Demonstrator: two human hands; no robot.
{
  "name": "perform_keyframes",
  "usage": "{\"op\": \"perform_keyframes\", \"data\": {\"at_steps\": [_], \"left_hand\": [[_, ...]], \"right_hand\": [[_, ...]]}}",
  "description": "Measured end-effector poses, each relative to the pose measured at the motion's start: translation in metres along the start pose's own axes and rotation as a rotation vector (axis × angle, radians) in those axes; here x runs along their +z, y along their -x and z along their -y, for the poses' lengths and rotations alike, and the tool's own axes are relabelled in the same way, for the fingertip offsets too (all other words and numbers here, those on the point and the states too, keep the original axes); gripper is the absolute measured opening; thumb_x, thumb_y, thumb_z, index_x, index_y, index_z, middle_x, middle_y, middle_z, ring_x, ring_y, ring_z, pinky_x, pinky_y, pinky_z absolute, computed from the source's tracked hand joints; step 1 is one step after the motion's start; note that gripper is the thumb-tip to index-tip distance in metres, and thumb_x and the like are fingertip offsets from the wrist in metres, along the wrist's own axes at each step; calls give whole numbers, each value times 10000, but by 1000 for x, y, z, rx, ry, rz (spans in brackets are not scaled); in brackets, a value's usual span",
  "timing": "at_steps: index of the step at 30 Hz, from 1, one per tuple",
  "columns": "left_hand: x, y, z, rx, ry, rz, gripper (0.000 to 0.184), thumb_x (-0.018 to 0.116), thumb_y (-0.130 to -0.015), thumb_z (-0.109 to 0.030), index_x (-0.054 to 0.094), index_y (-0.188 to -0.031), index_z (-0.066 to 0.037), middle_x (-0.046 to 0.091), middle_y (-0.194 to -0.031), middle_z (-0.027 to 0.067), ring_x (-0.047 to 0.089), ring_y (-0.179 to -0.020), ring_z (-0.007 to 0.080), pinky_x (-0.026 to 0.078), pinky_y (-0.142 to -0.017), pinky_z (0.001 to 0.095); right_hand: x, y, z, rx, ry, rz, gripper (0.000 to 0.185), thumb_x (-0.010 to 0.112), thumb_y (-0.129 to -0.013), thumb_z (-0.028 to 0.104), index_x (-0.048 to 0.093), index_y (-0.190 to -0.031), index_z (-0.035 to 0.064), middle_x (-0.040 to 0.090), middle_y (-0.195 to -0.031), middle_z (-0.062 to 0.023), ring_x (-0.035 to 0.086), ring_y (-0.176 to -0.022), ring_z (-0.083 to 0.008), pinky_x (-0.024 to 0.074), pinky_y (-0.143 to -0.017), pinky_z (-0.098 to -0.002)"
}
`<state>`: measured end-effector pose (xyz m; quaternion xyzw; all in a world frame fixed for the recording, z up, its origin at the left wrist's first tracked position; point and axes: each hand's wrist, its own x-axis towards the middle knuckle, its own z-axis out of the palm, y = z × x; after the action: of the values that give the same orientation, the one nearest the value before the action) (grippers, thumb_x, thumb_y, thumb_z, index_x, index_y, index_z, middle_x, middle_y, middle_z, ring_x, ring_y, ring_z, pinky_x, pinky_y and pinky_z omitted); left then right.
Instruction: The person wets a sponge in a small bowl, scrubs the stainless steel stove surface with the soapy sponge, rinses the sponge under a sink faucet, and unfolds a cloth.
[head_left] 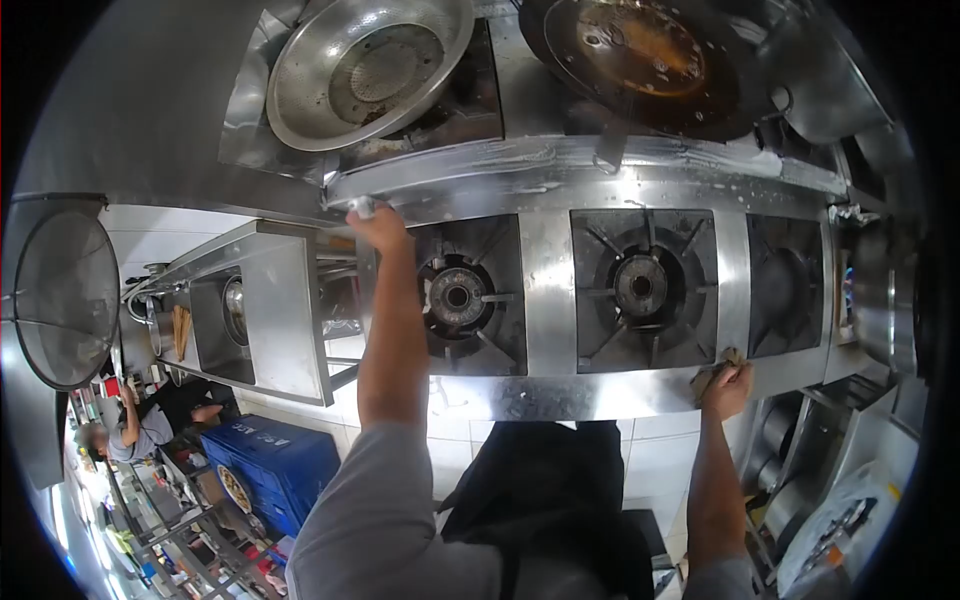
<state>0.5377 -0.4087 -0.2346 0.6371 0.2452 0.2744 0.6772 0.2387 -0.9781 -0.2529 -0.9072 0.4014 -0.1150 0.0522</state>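
My right hand (731, 391) is closed on a brownish, crumpled rag (710, 378), which touches the steel front edge of the stove (549, 300). My left hand (381, 228) is closed at the stove's back left corner. A small pale thing (362, 207) shows at its fingers, too blurred to name. Between my arms lie the left burner (457, 293) and the middle burner (641, 287), each with a dark grate. A third, flat dark plate (785, 285) is set in the stove above and right of my right hand.
A large steel pan (300, 105) and a dark wok (735, 85) with brown liquid stand behind the stove. A steel sink unit (280, 300), a round strainer (65, 300) and a blue crate (290, 455) are left. Another person (150, 432) is at far left. A plastic bag (850, 525) hangs lower right.
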Motion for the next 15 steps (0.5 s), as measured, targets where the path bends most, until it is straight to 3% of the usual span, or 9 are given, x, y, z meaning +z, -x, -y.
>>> {"op": "perform_keyframes", "data": {"at_steps": [2, 4, 5, 6, 7, 9, 12, 14, 15], "left_hand": [[45, 25, 4, 18, -228, -113, 497, 551, -895, -154, 375, -1343, -30, 530, -1183, 184, 538, -1105, 322, 431, -989, 455], [93, 62, 18, 26, -443, -242, 679, 611, -825, -10, 264, -1407, 32, 475, -1279, 224, 474, -1212, 348, 365, -1079, 392], [108, 80, 56, 53, -265, -56, 633, 639, -825, -46, 318, -1366, 16, 451, -1269, 218, 475, -1187, 347, 374, -1058, 398], [119, 111, -14, -64, -476, 42, 543, 583, -868, -34, 331, -1347, 6, 463, -1244, 214, 458, -1235, 321, 368, -1060, 391], [103, 106, -14, -71, -474, 37, 543, 583, -868, -34, 331, -1347, 6, 463, -1244, 214, 458, -1235, 321, 368, -1060, 391], [46, 66, -13, -6, -373, 109, 488, 584, -887, -67, 355, -1311, 9, 566, -1094, 162, 567, -1059, 266, 440, -984, 394], [-18, 1, -13, -101, -94, 15, 453, 600, -912, -145, 381, -1285, -8, 589, -975, 132, 598, -978, 241, 456, -959, 389], [-6, 1, 9, -509, 712, 321, 449, 613, -905, -161, 401, -1278, -29, 572, -1027, 137, 580, -1024, 229, 457, -965, 411], [26, 11, 96, -166, 249, 109, 482, 611, -897, -176, 403, -1299, -9, 556, -1135, 159, 552, -1100, 275, 430, -1008, 425]], "right_hand": [[12, -2, -5, -86, -39, -184, 377, 437, -906, 381, 622, -1047, 85, 656, -997, -189, 617, -911, -431, 493, -734, -536], [4, -3, -1, -55, -13, -113, 377, 434, -907, 379, 623, -1046, 84, 655, -991, -194, 616, -907, -433, 491, -731, -537], [-1, -4, 2, -29, 12, -39, 378, 430, -909, 378, 624, -1045, 84, 655, -985, -199, 614, -903, -435, 489, -728, -539], [-3, -3, 4, -36, 16, -41, 378, 430, -909, 378, 624, -1045, 84, 655, -985, -199, 614, -903, -435, 489, -728, -539], [-4, -4, 5, -30, 21, -27, 381, 428, -910, 375, 621, -1058, 82, 654, -984, -201, 612, -899, -438, 486, -726, -543], [-6, -4, 7, -27, 27, -7, 384, 426, -911, 373, 617, -1070, 80, 654, -982, -203, 610, -894, -440, 483, -724, -547], [-3, 0, 4, -53, -7, -88, 388, 423, -911, 367, 601, -1103, 80, 653, -984, -204, 606, -894, -442, 482, -726, -547], [4, -3, -2, -58, -6, -46, 394, 419, -913, 369, 591, -1129, 88, 657, -989, -190, 606, -903, -444, 485, -732, -542], [4, -3, -2, -61, -7, -48, 394, 419, -913, 369, 591, -1129, 88, 657, -989, -190, 606, -903, -444, 485, -732, -542]]}}
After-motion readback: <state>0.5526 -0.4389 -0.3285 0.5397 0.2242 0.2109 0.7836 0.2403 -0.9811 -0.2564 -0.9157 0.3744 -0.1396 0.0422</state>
